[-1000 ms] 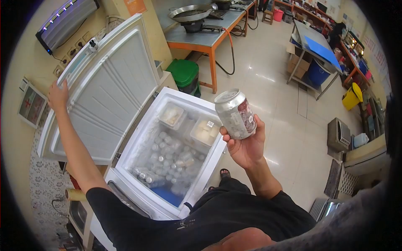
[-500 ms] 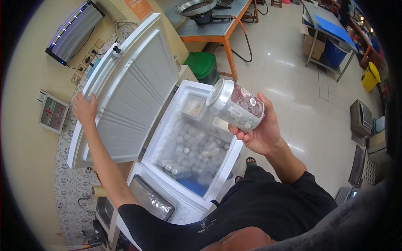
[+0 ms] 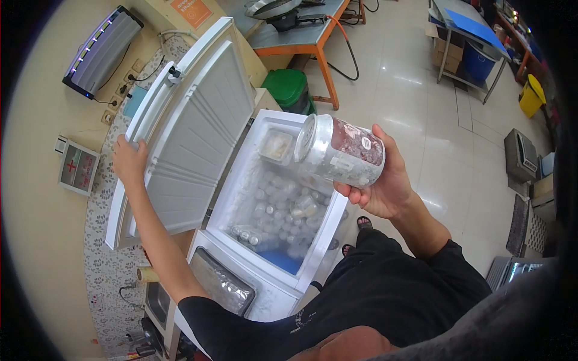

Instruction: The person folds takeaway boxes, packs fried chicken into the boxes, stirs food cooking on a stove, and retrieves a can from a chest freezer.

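Note:
My right hand [image 3: 385, 183] is wrapped round a frosted can [image 3: 343, 151] with a silver pull-tab lid and a dark red patch with a small round sticker. It is tilted sideways above the open chest freezer [image 3: 241, 188]. My left hand [image 3: 129, 159] grips the outer edge of the raised white freezer lid [image 3: 195, 120], fingers curled over the rim. Inside the freezer lie many frosty bottles [image 3: 271, 210], partly hazed by cold mist, and a clear square tub [image 3: 277, 146] in the far corner. Something blue [image 3: 283, 261] shows at the near end.
A dark-rimmed silver tray [image 3: 221, 283] lies on the freezer's near top. Behind the freezer stand a green-lidded bin [image 3: 286, 87] and an orange-legged table [image 3: 289, 39] bearing a wok. The left wall holds a lamp unit [image 3: 102, 51] and a first-aid box [image 3: 78, 169].
The view has shifted slightly. My left hand and the lid's outer edge appear a little farther right. The can stays in my right hand above the freezer.

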`<state>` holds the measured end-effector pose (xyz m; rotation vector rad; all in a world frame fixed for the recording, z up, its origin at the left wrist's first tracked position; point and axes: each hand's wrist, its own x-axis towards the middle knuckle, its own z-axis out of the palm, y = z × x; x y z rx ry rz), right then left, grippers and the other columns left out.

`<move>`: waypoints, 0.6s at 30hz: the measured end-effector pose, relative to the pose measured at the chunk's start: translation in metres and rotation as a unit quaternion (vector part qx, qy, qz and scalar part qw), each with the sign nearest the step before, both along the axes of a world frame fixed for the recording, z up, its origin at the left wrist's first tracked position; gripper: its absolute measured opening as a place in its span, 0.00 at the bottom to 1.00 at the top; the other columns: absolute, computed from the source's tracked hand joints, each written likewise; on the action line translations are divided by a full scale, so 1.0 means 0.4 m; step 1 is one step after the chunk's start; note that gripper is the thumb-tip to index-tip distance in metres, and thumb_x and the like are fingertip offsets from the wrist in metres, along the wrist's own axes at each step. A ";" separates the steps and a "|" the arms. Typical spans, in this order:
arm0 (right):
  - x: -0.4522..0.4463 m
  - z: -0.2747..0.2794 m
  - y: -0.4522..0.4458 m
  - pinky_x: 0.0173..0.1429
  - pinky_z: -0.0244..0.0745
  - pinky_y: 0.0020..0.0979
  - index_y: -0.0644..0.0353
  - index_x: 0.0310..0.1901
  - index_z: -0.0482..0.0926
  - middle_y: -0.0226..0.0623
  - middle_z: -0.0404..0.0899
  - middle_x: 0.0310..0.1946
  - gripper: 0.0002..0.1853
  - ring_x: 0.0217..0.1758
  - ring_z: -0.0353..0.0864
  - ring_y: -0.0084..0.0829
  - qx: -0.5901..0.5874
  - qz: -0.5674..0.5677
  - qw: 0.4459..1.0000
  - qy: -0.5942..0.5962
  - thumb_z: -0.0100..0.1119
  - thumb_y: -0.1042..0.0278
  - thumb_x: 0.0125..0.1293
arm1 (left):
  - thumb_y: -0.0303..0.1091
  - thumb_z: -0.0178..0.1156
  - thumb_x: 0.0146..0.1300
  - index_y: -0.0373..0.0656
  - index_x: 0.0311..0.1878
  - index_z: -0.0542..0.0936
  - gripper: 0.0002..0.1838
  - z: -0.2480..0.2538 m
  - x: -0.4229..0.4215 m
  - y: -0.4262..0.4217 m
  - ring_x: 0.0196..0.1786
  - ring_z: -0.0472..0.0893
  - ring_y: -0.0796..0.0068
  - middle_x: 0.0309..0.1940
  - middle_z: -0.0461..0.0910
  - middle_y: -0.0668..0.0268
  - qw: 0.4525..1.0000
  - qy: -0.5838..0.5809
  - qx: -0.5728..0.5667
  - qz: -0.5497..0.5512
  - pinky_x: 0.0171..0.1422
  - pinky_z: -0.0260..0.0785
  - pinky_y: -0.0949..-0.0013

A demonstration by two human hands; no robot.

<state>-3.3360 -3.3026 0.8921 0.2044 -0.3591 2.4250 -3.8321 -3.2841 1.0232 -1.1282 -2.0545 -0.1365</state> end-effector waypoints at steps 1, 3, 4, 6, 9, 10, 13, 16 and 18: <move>0.000 -0.003 -0.002 0.34 0.88 0.29 0.71 0.63 0.64 0.66 0.80 0.37 0.42 0.32 0.88 0.43 0.001 0.003 1.000 -0.002 0.35 0.32 0.71 | 0.52 0.58 0.60 0.43 0.58 0.70 0.29 -0.006 0.008 -0.004 0.54 0.76 0.47 0.52 0.75 0.53 1.000 0.000 -0.003 -0.004 0.53 0.70 0.43; -0.001 -0.003 -0.005 0.34 0.89 0.29 0.72 0.63 0.64 0.66 0.80 0.37 0.42 0.32 0.88 0.43 0.001 0.011 1.000 -0.004 0.36 0.32 0.71 | 0.51 0.58 0.60 0.42 0.57 0.70 0.28 -0.010 0.030 -0.012 0.53 0.77 0.47 0.51 0.76 0.53 1.000 0.005 -0.002 -0.014 0.52 0.70 0.43; -0.002 -0.002 -0.007 0.34 0.89 0.29 0.72 0.63 0.64 0.66 0.80 0.37 0.42 0.32 0.88 0.43 0.001 0.015 1.000 -0.004 0.36 0.32 0.71 | 0.51 0.58 0.60 0.41 0.56 0.71 0.27 -0.013 0.042 -0.018 0.52 0.78 0.47 0.50 0.77 0.53 1.000 0.010 0.001 -0.019 0.52 0.70 0.44; -0.006 0.001 -0.009 0.34 0.89 0.29 0.72 0.63 0.64 0.66 0.80 0.37 0.42 0.32 0.88 0.43 0.003 0.018 1.000 -0.004 0.36 0.32 0.71 | 0.50 0.58 0.60 0.40 0.53 0.73 0.26 -0.013 0.042 -0.021 0.49 0.78 0.46 0.47 0.79 0.52 0.999 0.002 -0.009 -0.033 0.51 0.71 0.46; -0.003 0.004 -0.021 0.34 0.89 0.29 0.72 0.63 0.64 0.67 0.79 0.38 0.42 0.32 0.88 0.44 0.005 0.020 1.000 0.001 0.36 0.33 0.71 | 0.48 0.58 0.61 0.38 0.48 0.75 0.22 -0.003 0.071 -0.031 0.46 0.79 0.46 0.43 0.80 0.50 0.996 -0.036 -0.053 -0.058 0.50 0.71 0.48; -0.003 0.006 -0.023 0.34 0.89 0.29 0.72 0.63 0.64 0.67 0.79 0.38 0.42 0.32 0.88 0.44 0.005 0.021 1.000 0.003 0.37 0.33 0.71 | 0.47 0.59 0.61 0.37 0.47 0.75 0.21 -0.001 0.093 -0.037 0.45 0.79 0.45 0.42 0.80 0.49 0.994 -0.048 -0.073 -0.065 0.49 0.71 0.49; -0.008 -0.001 -0.021 0.34 0.88 0.29 0.62 0.65 0.66 0.69 0.77 0.37 0.41 0.32 0.87 0.45 -0.013 0.034 0.999 -0.015 0.32 0.30 0.70 | 0.45 0.59 0.61 0.38 0.45 0.77 0.19 -0.033 0.143 -0.054 0.44 0.79 0.44 0.40 0.80 0.49 0.987 -0.067 -0.093 -0.113 0.49 0.70 0.49; -0.021 -0.008 -0.022 0.33 0.88 0.28 0.62 0.66 0.66 0.69 0.77 0.37 0.41 0.32 0.87 0.45 -0.008 0.044 0.999 -0.006 0.32 0.30 0.69 | 0.43 0.60 0.60 0.39 0.48 0.77 0.18 -0.098 0.171 -0.083 0.43 0.79 0.45 0.39 0.80 0.49 0.974 -0.054 -0.074 -0.207 0.49 0.70 0.49; -0.031 0.000 -0.033 0.33 0.88 0.28 0.69 0.64 0.64 0.67 0.79 0.37 0.42 0.32 0.87 0.44 -0.003 0.045 0.999 -0.003 0.35 0.31 0.70 | 0.42 0.60 0.60 0.40 0.51 0.77 0.20 -0.141 0.209 -0.107 0.42 0.79 0.45 0.37 0.80 0.48 0.962 -0.071 -0.078 -0.251 0.49 0.70 0.50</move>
